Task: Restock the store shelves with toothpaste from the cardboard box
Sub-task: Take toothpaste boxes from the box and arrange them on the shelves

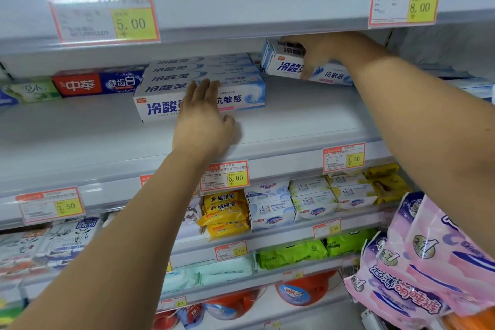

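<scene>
A row of several white-and-blue toothpaste boxes [203, 72] lies on the white shelf [294, 120], front box facing me. My left hand [201, 115] has straight fingers laid against the face of that front box. My right hand [318, 53] grips two or three more toothpaste boxes [286, 64] of the same kind, held just above the shelf to the right of the row, close under the upper shelf. The cardboard box is out of view.
A red-and-blue toothpaste box [96, 83] and a green one [32, 91] lie left of the row. Price tags hang on the shelf edges. Soap packs [225, 211] fill the shelf below. Pink packages [417, 270] hang at lower right.
</scene>
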{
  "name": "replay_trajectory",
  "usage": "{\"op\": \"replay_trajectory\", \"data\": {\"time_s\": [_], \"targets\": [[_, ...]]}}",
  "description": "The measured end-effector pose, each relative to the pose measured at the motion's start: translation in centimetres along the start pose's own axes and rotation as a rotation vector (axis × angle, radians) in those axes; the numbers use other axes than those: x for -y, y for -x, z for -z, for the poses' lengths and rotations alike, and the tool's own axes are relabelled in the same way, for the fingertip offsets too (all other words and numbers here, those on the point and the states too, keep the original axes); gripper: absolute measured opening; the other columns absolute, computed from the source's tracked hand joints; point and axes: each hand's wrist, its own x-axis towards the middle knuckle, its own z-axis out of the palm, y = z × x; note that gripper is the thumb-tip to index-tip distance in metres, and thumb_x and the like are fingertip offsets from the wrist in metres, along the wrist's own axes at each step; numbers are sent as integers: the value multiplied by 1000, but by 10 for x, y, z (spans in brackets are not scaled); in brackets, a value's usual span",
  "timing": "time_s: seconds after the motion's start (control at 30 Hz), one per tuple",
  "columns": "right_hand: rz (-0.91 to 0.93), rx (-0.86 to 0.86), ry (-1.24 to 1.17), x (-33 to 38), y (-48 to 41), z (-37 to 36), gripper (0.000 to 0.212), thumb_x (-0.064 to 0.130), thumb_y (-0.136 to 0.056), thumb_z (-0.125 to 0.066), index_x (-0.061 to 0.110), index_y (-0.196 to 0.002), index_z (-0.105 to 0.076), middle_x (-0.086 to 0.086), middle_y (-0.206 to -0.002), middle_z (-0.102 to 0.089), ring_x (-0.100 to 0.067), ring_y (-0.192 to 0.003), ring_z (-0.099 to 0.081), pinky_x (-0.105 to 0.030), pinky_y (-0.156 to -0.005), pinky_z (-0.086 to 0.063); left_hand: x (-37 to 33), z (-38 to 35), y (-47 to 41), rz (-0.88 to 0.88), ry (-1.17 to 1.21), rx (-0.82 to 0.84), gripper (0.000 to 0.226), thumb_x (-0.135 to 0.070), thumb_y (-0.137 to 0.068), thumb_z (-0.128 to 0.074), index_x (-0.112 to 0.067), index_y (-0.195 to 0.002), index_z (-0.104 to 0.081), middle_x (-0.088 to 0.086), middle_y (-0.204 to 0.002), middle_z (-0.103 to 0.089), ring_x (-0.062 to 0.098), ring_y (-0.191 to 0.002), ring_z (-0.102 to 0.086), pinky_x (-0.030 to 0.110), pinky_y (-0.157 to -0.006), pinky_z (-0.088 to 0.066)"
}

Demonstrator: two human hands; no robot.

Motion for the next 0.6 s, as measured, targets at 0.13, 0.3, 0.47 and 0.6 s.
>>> {"op": "replay_trajectory", "data": {"time_s": [0.13, 0.3, 0.47, 0.6], "targets": [[20, 56, 32, 7, -2, -6, 98, 6, -67, -82, 18, -148, -28, -14, -143, -41, -32, -126, -44, -34, -97, -41, 0, 0, 0, 2, 1, 4, 64, -26, -94, -49, -13, -150, -20, 6, -158, -18, 24, -147, -7, 33, -118, -6], [61, 6, 59, 16, -8, -28, 90, -1, -67, -78, 17, -145, -36, -20, -127, -43, -36, -114, -48, -29, -84, -41, 1, -2, -2, 2, 2, 3, 65, -26, -94, -49, -13, -150, -20, 6, -158, -18, 25, -147, -7, 34, -118, -6], [189, -174, -117, 11, -11, -49, 74, -14, -75, -61, 13, -142, -44, -14, -136, -41, -28, -124, -44, -13, -86, -27, 0, -2, -1, 1, -12, 5, 66, -28, -95, -49, -13, -151, -19, 6, -159, -16, 23, -147, -5, 33, -118, -6], [165, -228, -208, 9, 3, -52, 67, -2, -79, -66, 12, -141, -44, -15, -139, -39, -27, -126, -41, -13, -91, -26, 1, -2, -3, 2, -9, 24, 66, -30, -95, -48, -14, -152, -17, 5, -159, -13, 22, -147, -3, 32, -118, -5]]}}
